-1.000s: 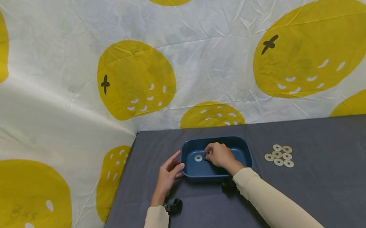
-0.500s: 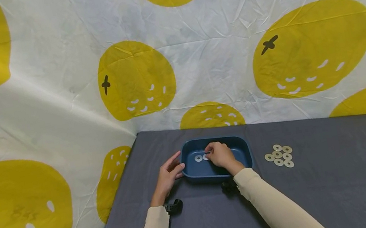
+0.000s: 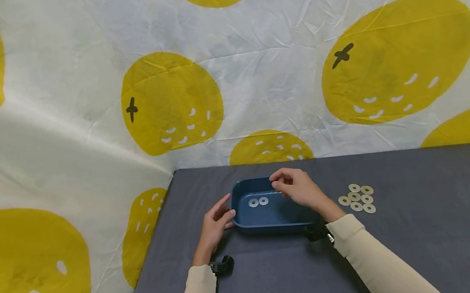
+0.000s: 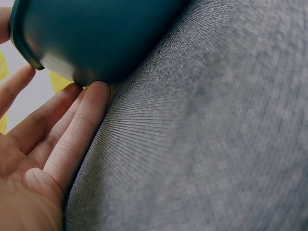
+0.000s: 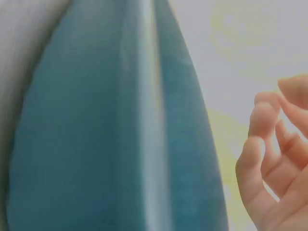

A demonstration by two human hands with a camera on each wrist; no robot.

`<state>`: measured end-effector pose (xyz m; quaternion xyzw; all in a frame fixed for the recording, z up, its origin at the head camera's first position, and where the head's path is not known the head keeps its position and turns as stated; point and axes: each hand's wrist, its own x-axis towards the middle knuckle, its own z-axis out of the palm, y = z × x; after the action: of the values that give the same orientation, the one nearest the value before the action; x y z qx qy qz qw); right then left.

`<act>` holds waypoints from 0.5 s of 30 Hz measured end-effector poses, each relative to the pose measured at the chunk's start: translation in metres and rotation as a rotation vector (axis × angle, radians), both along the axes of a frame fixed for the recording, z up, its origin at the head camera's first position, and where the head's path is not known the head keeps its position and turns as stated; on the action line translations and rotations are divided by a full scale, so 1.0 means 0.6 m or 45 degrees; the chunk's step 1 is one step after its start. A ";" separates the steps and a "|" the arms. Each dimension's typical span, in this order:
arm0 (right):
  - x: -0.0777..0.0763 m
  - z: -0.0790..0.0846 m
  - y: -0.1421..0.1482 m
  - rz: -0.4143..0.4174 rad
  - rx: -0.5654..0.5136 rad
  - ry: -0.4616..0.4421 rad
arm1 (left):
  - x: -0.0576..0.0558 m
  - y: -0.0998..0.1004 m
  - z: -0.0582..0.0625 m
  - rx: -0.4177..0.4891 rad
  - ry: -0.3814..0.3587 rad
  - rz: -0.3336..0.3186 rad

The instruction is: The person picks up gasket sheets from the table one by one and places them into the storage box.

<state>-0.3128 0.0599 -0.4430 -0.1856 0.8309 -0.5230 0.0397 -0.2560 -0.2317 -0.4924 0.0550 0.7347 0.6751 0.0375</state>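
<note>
Blue tray (image 3: 288, 214): It sat on the grey counter (image 3: 438, 216).
Two rings (image 3: 264, 204): They lay flat, side by side, near the left end inside the tray.
Loose rings (image 3: 358, 197): They lay in a bunch to the right of the tray.
Left hand (image 3: 212, 226): Its spread fingers touched the tray's end; a light touch seemed best, to stop sliding.
Right hand (image 3: 299, 188): Its fingers curled loosely over the tray, with nothing seen in them.
Thin edges: A fingernail underneath seemed best for lifting, then a soft, flat put-down.
</note>
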 end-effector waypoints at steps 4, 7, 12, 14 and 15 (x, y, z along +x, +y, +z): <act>0.007 0.005 0.070 -0.029 -0.002 0.037 | -0.001 -0.001 0.000 0.005 -0.001 0.000; 0.011 0.000 0.129 -0.107 0.018 0.049 | -0.001 -0.001 -0.001 -0.001 0.002 0.003; 0.018 -0.016 0.220 -0.226 0.029 0.004 | 0.001 0.000 -0.002 -0.011 0.005 0.008; 0.020 -0.024 0.251 -0.262 0.040 -0.022 | 0.001 0.000 -0.002 -0.011 0.003 0.007; 0.021 -0.027 0.264 -0.279 0.052 -0.035 | 0.001 0.001 -0.002 -0.013 0.000 0.004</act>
<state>-0.3001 0.2183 -0.4591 -0.0857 0.8560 -0.5099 -0.0024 -0.2552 -0.2314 -0.4937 0.0536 0.7381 0.6716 0.0365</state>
